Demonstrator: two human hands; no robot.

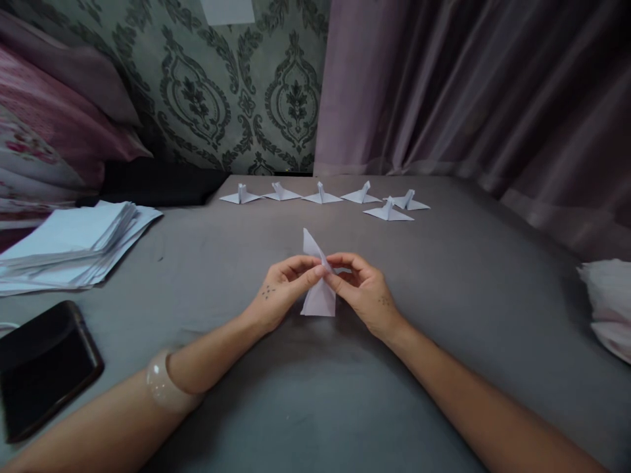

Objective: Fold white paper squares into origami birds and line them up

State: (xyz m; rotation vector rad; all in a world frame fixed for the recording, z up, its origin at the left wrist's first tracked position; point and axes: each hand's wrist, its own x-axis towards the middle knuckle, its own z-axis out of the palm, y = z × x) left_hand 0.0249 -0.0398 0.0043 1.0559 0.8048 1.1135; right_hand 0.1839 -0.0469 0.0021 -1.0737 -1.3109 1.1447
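Between my hands is a piece of folded white paper, held up over the grey surface, with one pointed end rising above my fingers and a wider end hanging below. My left hand pinches its middle from the left, thumb pressed on the near side. From the right, my right hand pinches the same spot, its thumb tip close to the left thumb. The fingertips behind the paper are partly hidden. Beyond my hands, several folded paper figures with flat wings and raised middles stand in a row.
A stack of white paper sheets lies at the left, with a black phone nearer to me. Dark cloth lies behind the stack. A whitish bundle sits at the right edge. Patterned wall and a purple curtain bound the back.
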